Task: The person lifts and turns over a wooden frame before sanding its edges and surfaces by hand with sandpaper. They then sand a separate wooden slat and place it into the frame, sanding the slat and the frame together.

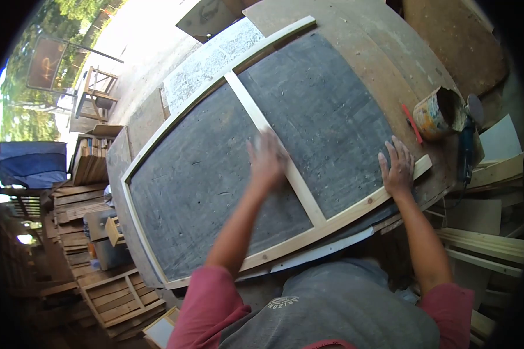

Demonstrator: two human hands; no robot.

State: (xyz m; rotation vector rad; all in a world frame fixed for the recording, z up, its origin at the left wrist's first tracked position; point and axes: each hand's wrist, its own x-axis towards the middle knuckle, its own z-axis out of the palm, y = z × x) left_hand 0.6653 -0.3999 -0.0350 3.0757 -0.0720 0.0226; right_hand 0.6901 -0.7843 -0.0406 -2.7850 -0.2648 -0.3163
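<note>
A light wooden frame (370, 203) lies on a dark, scratched board on the workbench, its right side without a visible end rail. A crosspiece (300, 185) runs between the two long rails. My left hand (268, 160), blurred by motion, is on or just over the middle of the crosspiece; its fingers are too smeared to read. Near the right end of the near rail rests my right hand (399, 168), its fingers spread over the rail and board edge, holding nothing.
A paint-stained can (435, 116), a red-handled tool (412, 124) and a blue power tool (467, 145) are on the bench's right side. Stacked wood (486, 244) lies lower right. Slatted frames (122, 299) stand lower left, and a sawhorse (99, 93) is farther off.
</note>
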